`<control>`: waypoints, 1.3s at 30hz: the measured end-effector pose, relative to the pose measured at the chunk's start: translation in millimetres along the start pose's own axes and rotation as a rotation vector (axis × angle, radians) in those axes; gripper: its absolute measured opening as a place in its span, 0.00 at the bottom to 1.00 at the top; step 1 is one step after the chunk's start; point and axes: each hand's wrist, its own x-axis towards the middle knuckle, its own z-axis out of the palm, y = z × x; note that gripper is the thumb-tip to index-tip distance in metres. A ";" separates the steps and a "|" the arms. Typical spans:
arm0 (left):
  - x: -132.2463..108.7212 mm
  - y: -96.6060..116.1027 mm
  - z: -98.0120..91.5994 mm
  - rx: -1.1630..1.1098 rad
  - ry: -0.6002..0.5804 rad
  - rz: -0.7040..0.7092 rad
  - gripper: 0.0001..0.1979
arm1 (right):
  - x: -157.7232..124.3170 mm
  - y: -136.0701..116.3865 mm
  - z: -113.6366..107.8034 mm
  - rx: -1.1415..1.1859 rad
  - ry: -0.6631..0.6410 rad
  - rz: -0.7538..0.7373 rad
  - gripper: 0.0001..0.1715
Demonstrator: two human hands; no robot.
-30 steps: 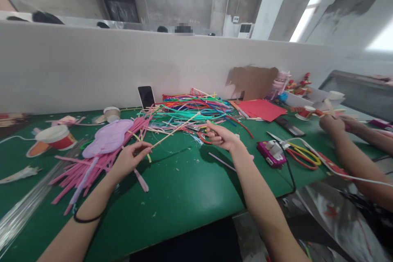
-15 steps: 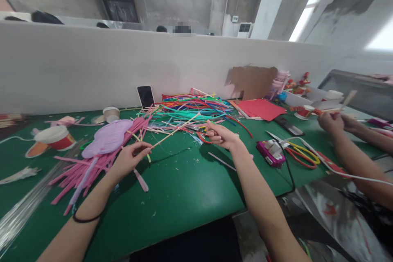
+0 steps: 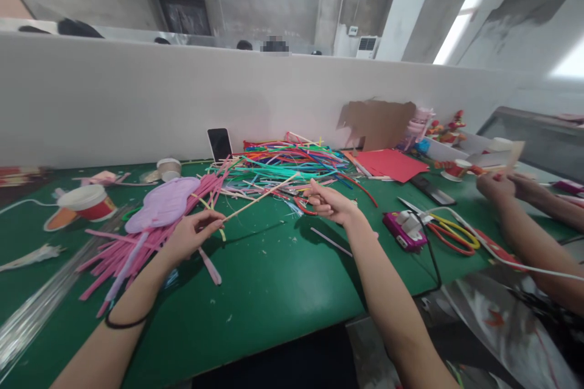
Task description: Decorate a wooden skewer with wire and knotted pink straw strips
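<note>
My left hand (image 3: 197, 233) pinches one end of a thin pale stick (image 3: 262, 197), which slants up and to the right above the green table. Close to the stick's far end is my right hand (image 3: 335, 203), its fingers curled toward the thumb. Whatever may be between those fingers is too small to make out. Beside my left hand lie a bundle of pink pipe cleaners (image 3: 112, 255) and a flat lilac fuzzy shape (image 3: 163, 202). Behind both hands spreads a heap of many-coloured pipe cleaners (image 3: 292, 161).
A phone (image 3: 219, 144) leans against the white partition. Red paper (image 3: 392, 164), scissors (image 3: 456, 237) and a purple power socket (image 3: 404, 232) with cables lie to the right, near another person's hands (image 3: 497, 185). Paper cups (image 3: 90, 202) stand at left.
The view has shifted slightly, so the scene sits a little lower and to the right. Both my hands keep nearly the same pose, and the stick stays in my left hand.
</note>
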 end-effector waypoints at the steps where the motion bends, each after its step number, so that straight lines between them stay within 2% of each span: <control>1: 0.0 0.6 0.4 -0.005 -0.002 -0.005 0.21 | 0.2 0.0 -0.7 -0.005 0.003 0.000 0.21; 10: 1.2 -2.1 -1.6 0.016 -0.039 -0.012 0.20 | -0.9 -2.2 -0.3 0.002 -0.009 0.025 0.23; 13: 0.4 -2.2 0.2 -0.035 -0.047 -0.036 0.20 | -2.4 -2.7 3.1 -0.001 -0.003 0.003 0.20; 16: -1.6 -2.8 7.3 -0.206 0.034 -0.113 0.20 | -3.5 -3.1 7.7 -0.002 0.080 -0.089 0.20; 18: -2.3 -4.3 13.6 -0.441 0.138 -0.165 0.19 | -3.0 -2.8 10.1 0.012 0.170 -0.158 0.22; 20: -1.8 -6.2 18.6 -0.612 0.171 -0.179 0.19 | -1.4 -1.3 11.7 0.030 0.212 -0.187 0.23; 26: 1.1 -9.4 21.0 -0.714 0.206 -0.178 0.19 | 3.4 6.2 17.0 0.000 0.162 -0.160 0.25; 31: 0.0 -9.6 20.2 -0.717 0.246 -0.172 0.19 | 3.9 7.3 21.2 -0.039 0.193 -0.147 0.25; 35: -1.7 -8.2 21.0 -0.693 0.247 -0.172 0.20 | -2.7 6.5 30.1 -0.165 0.282 -0.226 0.25; 39: -2.4 -8.1 23.3 -0.663 0.229 -0.184 0.20 | -31.5 9.4 42.6 -0.477 0.427 -0.358 0.23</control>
